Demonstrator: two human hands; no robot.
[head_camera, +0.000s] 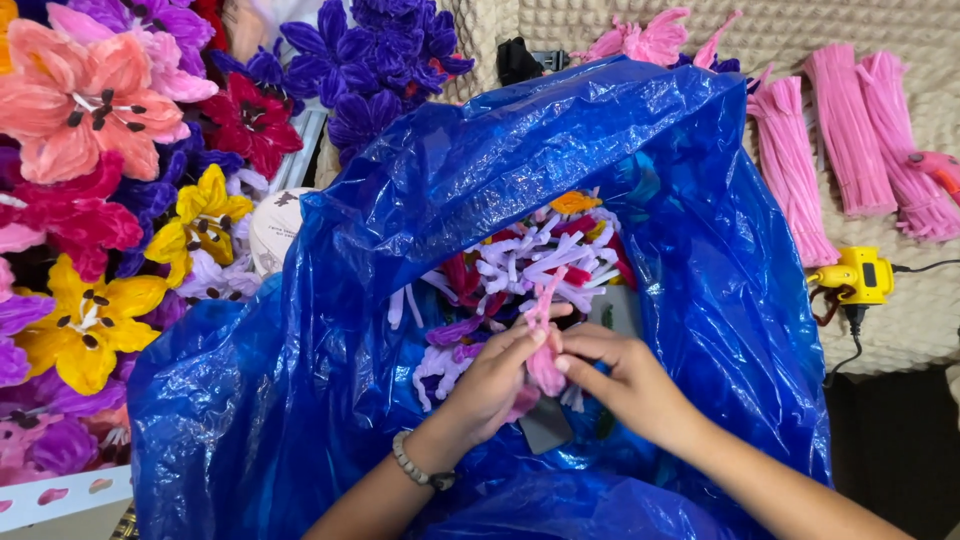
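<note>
A large blue plastic bag (420, 200) lies open before me, filled with several loose fuzzy-wire pieces (545, 250) in white, purple, red and orange. Both hands are inside its mouth. My left hand (495, 385), with a bead bracelet on the wrist, pinches a small pink fuzzy-wire flower piece (543, 340). My right hand (625, 380) holds the same piece from the right, fingertips at its lower part. A dark flat object (545, 425) shows beneath the hands.
Finished fuzzy-wire flowers (90, 200) in pink, yellow, purple and red crowd the left side. Bundles of pink fuzzy wires (845, 135) lie on a beige textured cover at the upper right. A yellow glue gun (860, 275) with a cord sits right of the bag.
</note>
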